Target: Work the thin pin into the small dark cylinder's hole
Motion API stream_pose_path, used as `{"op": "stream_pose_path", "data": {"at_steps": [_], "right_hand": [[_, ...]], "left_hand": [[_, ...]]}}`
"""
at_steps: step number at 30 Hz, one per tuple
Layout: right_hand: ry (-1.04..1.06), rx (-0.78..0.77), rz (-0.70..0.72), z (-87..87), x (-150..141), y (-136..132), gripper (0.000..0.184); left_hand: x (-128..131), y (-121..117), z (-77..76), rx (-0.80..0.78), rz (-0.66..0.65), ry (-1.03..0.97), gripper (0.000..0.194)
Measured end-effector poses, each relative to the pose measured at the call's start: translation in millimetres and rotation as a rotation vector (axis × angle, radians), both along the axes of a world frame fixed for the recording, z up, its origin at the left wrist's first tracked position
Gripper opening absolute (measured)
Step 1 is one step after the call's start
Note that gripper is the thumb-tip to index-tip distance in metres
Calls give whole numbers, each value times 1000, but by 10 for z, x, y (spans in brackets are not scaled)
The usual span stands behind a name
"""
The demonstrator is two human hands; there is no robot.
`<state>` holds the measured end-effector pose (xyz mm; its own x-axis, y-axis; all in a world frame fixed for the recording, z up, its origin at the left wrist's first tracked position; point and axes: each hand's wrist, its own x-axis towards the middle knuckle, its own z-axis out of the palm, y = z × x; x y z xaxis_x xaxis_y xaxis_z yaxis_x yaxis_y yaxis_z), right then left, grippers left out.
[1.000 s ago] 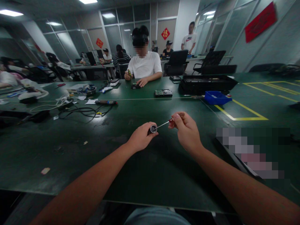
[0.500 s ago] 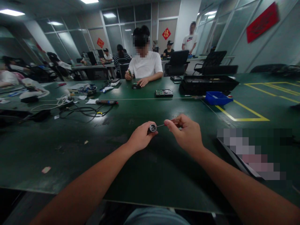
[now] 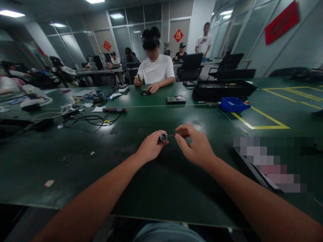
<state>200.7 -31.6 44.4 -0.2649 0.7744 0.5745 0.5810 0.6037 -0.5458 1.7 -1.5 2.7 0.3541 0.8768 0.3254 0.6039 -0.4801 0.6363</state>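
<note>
Green tabletop (image 3: 101,148), yellow-marked | glass partitions (image 3: 128,43) behind | left hand (image 3: 150,147) closed round dark cylinder (image 3: 163,137) | right hand (image 3: 198,144) pinching red-handled screwdriver (image 3: 183,133)

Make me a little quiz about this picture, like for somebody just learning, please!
1. True or false: the left hand holds a dark cylinder.

2. What color is the small bin near the long black tray?
A) red
B) blue
C) white

3. Fill in the blank: the thin-shafted tool is in the person's ____ hand.

Key:
1. True
2. B, blue
3. Right: the right hand holds its reddish handle.
</note>
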Motion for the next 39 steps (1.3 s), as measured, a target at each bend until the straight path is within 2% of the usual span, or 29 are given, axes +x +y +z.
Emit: {"op": "stream_pose_path", "data": {"at_steps": [4, 7, 12, 16, 20, 21, 24, 28, 39], "right_hand": [[-39, 24, -59, 34, 0, -20, 21], [25, 27, -46, 11, -11, -23, 19], [374, -188, 22, -69, -29, 43, 22], [550, -274, 7, -75, -13, 133, 26], [775, -472, 34, -105, 29, 242, 29], [801, -475, 17, -116, 35, 260, 29], [762, -367, -28, -121, 26, 249, 26], [573, -211, -81, -62, -24, 133, 22], [351, -107, -106, -32, -33, 57, 19]], "left_hand": [[8, -7, 2, -12, -2, 5, 20], [15, -11, 6, -7, 3, -2, 18], [5, -2, 14, 15, 31, 7, 19], [-17, -2, 43, 42, -17, 35, 22], [-16, -9, 72, 50, -32, 63, 22], [-12, -9, 74, 48, -26, 58, 23], [4, -12, 73, 14, -16, 58, 19], [19, -24, 74, 4, -8, 55, 17], [20, -33, 62, 1, 17, 44, 18]]}}
